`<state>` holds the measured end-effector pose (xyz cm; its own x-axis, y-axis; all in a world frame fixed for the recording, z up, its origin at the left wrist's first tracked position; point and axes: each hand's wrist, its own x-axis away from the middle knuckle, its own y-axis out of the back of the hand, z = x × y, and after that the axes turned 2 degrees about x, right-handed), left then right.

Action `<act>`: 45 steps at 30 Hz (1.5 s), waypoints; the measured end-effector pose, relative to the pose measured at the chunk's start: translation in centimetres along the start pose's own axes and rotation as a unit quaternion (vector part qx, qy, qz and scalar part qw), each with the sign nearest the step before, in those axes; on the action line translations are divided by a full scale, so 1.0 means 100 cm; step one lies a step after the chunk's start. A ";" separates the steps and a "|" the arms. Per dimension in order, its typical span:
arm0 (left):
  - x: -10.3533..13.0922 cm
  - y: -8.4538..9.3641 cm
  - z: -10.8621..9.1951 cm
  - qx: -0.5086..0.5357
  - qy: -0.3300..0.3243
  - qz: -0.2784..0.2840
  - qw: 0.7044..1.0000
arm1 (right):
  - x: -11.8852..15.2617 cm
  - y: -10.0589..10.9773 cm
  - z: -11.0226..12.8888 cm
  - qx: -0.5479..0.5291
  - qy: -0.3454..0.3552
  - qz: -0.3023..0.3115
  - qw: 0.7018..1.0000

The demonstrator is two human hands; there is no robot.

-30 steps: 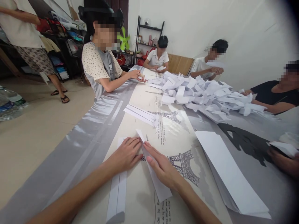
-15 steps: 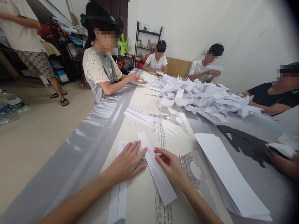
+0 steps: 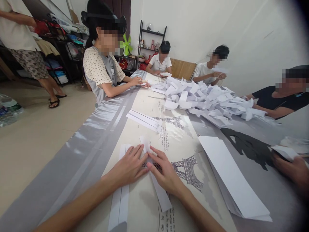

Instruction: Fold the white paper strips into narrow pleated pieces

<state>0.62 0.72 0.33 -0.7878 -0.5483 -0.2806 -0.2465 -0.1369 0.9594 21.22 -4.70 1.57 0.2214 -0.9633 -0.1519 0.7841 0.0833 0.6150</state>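
Observation:
A white paper strip (image 3: 161, 194) lies slantwise on the printed tablecloth before me, narrow, with its right edge apparently turned over. My left hand (image 3: 130, 164) lies palm down on the strip's left side, fingers stretched and apart, the fingertips pressing on it. From the other side, my right hand (image 3: 166, 172) has its thumb and index finger drawn together on the strip, close to the left fingertips. Between the hands, part of the strip is hidden. Partly under my left hand and forearm lie long white strips (image 3: 123, 196) with a dark line between them.
Beyond my hands lie several strips (image 3: 144, 121). A stack of white paper (image 3: 238, 180) is to the right; a large heap of folded papers (image 3: 195, 96) covers the far middle. Co-workers sit around the table, one hand (image 3: 293, 169) at the right edge holding paper. Plastic bottles (image 3: 9, 108) stand on the floor.
My right hand has moved left onto the strip, its fingertips now beside the left ones. The strip looks narrower, its right side turned over. My left hand has hardly moved.

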 end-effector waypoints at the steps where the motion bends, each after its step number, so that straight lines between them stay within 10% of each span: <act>1: 0.000 0.000 0.001 0.006 0.000 -0.004 1.000 | 0.000 0.002 0.001 -0.001 0.011 0.026 1.000; 18: -0.013 0.005 0.016 0.084 0.072 -0.111 0.988 | -0.006 -0.002 -0.007 0.174 0.114 0.078 0.975; 27: -0.012 -0.021 0.017 0.028 0.023 -0.045 0.998 | -0.006 -0.001 -0.005 0.174 0.113 0.086 0.974; 45: -0.013 -0.013 0.024 0.092 0.046 -0.017 0.995 | -0.005 -0.003 -0.002 0.201 0.123 0.087 0.968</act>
<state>0.63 3.55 -0.63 -0.7241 -0.6205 -0.3011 -0.3783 -0.0078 0.9257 20.99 -4.21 1.24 0.4993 -0.8499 -0.1685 0.4455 0.0851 0.8912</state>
